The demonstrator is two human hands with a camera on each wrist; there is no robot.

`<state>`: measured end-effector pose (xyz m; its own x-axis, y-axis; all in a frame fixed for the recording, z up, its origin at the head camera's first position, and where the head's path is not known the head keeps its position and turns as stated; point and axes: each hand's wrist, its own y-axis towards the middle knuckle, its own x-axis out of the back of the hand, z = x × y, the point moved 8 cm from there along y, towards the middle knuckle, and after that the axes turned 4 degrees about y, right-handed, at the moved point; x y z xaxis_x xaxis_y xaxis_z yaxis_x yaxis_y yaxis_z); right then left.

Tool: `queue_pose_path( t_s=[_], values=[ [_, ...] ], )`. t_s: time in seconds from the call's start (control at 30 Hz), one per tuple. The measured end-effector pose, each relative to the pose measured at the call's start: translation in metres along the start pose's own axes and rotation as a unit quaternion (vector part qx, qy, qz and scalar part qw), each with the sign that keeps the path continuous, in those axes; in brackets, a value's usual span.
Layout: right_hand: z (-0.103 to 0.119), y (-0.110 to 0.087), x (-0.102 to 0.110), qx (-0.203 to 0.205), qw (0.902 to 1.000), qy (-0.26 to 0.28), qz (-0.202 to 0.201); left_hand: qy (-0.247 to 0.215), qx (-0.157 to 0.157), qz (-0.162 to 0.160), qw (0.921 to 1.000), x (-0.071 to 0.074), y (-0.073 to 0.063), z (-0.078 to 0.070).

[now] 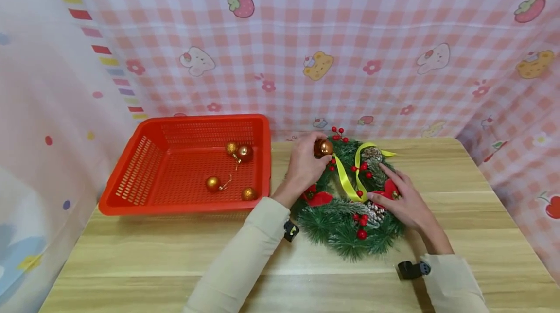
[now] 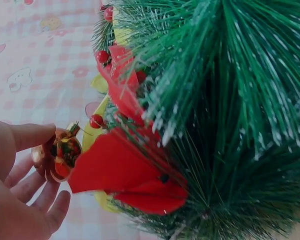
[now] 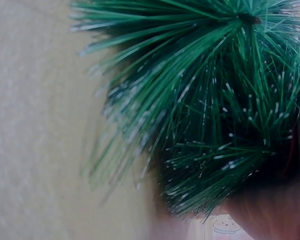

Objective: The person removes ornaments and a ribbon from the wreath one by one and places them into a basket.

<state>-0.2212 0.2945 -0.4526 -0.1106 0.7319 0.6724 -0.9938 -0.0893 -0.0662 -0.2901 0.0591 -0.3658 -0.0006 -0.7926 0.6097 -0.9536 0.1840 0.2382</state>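
Note:
A shiny copper-gold Christmas ball point(image 1: 324, 147) is held between the thumb and fingers of my left hand point(image 1: 305, 165), over the upper left part of a green Christmas wreath point(image 1: 323, 225). In the left wrist view the same ball point(image 2: 41, 156) sits close to a red fabric petal point(image 2: 120, 165). A yellow ribbon point(image 1: 348, 187) loops across the wreath's middle. My right hand point(image 1: 407, 201) lies on the wreath's right side, thumb and index finger spread apart near a red flower point(image 1: 389, 189). Pine needles point(image 3: 210, 90) fill much of the right wrist view and hide most of that hand.
A red plastic basket point(image 1: 183, 207) stands on the wooden table point(image 1: 144, 254), left of the wreath. Several gold balls lie in it, among them a glittery ball point(image 1: 249, 193) and a shiny ball point(image 1: 213, 184). A pink checked cloth point(image 1: 280, 60) hangs behind the table.

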Motion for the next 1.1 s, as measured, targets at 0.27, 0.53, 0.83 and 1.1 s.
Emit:
queue_pose_path(
  t_s=[0.27, 0.53, 0.83, 1.1],
  values=[
    [0.004, 0.001, -0.004, 0.000, 1.0000, 0.001, 0.003, 0.008, 0.000, 0.017, 0.9998, -0.008, 0.001, -0.001],
    [0.008, 0.002, -0.007, 0.007, 1.0000, 0.003, 0.002, 0.039, -0.001, -0.003, 0.9992, -0.008, 0.006, 0.005],
    [0.004, 0.002, -0.006, 0.001, 1.0000, 0.000, 0.005, 0.050, -0.001, -0.065, 0.9966, 0.011, 0.007, 0.009],
    [-0.002, 0.000, -0.001, -0.006, 1.0000, -0.006, 0.001, 0.019, 0.003, -0.091, 0.9957, 0.031, 0.004, 0.012]
  ],
)
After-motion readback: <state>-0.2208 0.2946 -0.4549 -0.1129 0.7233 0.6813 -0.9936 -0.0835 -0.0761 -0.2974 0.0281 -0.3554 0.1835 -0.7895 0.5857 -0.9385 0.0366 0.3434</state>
